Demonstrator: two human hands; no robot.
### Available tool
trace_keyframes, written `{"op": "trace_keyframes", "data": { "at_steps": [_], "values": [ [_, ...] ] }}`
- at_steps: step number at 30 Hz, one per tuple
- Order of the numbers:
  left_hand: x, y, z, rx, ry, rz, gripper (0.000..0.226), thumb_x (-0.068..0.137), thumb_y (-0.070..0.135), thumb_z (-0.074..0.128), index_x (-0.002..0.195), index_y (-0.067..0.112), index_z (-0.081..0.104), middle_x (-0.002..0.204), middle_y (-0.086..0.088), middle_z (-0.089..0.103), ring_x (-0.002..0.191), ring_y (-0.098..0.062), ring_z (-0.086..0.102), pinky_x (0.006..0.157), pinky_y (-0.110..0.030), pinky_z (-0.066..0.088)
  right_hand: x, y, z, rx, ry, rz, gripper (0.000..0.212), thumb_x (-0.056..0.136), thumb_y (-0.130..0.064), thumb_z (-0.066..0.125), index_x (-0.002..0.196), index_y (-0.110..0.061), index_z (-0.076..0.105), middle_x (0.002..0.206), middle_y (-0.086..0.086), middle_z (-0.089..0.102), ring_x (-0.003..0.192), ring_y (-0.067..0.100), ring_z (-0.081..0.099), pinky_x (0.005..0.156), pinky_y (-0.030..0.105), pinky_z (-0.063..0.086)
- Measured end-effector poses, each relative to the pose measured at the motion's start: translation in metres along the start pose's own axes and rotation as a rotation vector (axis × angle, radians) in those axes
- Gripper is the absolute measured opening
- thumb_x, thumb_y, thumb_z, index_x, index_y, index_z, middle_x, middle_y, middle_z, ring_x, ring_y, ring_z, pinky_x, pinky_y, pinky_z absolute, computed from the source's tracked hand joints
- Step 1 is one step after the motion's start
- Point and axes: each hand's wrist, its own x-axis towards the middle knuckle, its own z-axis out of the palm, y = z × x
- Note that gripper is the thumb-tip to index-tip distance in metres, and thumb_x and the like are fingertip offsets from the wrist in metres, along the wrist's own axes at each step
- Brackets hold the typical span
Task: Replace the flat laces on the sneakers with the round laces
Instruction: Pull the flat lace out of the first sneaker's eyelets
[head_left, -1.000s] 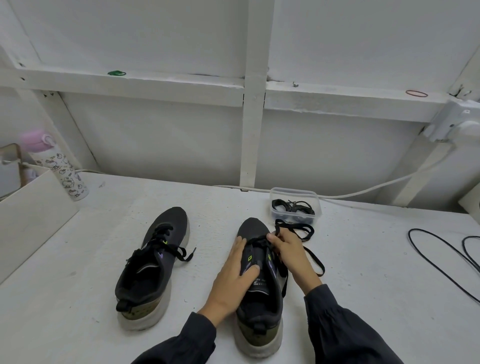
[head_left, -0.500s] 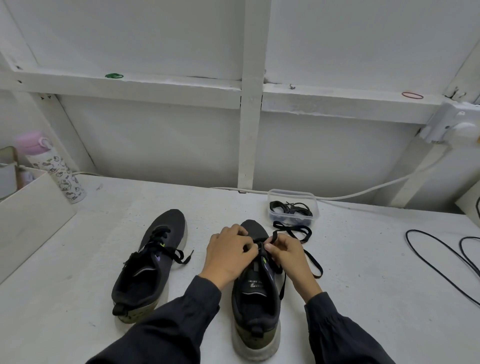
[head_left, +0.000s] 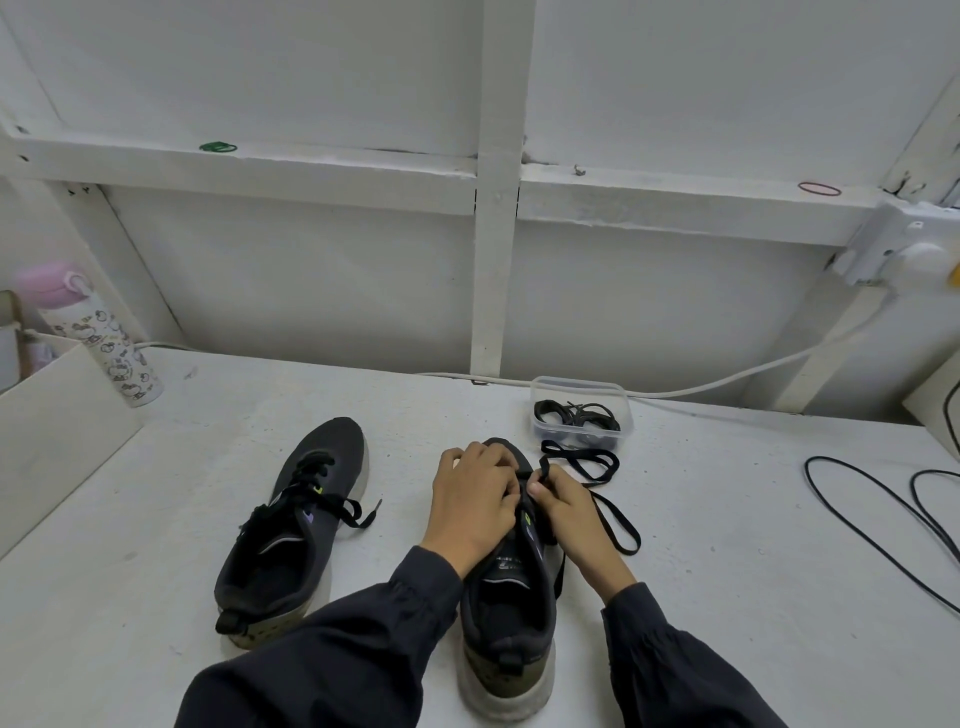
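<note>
Two dark sneakers lie on the white table. The left sneaker still carries its tied flat lace. Both my hands work at the front eyelets of the right sneaker. My left hand covers the toe end with fingers curled on the lace area. My right hand pinches the black flat lace, which trails in loops to the right of the shoe. A small clear tub behind the shoe holds the black round laces.
A pink-capped printed bottle stands at the back left beside a white box. Black cables loop over the table's right side. A white cable runs along the back wall to a socket.
My left hand left the shoe's side and moved up to the front eyelets, meeting my right hand. The camera shifted slightly; the shoes stay in place.
</note>
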Motion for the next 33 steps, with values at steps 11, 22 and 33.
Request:
{"op": "trace_keyframes", "data": {
  "at_steps": [11,22,33],
  "values": [
    [-0.003,0.001,0.013,0.063,0.12,0.02,0.013,0.07,0.017,0.073,0.065,0.025,0.066,0.098,0.015,0.061,0.096,-0.012,0.053,0.091,-0.029,0.025,0.002,-0.001,0.004,-0.165,0.015,-0.038,0.026,0.099,-0.006,0.048,0.075,-0.016,0.043,0.072,-0.004,0.051,0.067,0.009,0.044,0.057,0.015,0.035],
    [0.0,-0.003,0.012,-0.05,0.098,-0.045,0.008,0.08,0.023,0.068,0.076,0.027,0.074,0.102,0.017,0.062,0.106,-0.009,0.052,0.101,-0.026,0.017,-0.007,0.006,0.01,0.034,0.113,-0.067,0.018,0.095,-0.008,0.055,0.078,-0.014,0.055,0.07,-0.002,0.06,0.065,0.009,0.052,0.066,0.03,0.043],
    [-0.004,-0.009,0.022,-0.192,0.091,-0.058,0.012,0.085,0.022,0.066,0.081,0.026,0.076,0.112,0.021,0.063,0.114,-0.006,0.046,0.108,-0.033,0.023,-0.007,0.015,0.01,0.134,0.22,-0.101,0.015,0.088,-0.005,0.065,0.073,-0.002,0.061,0.069,0.017,0.062,0.064,0.017,0.053,0.064,0.033,0.045]
  ]
}}
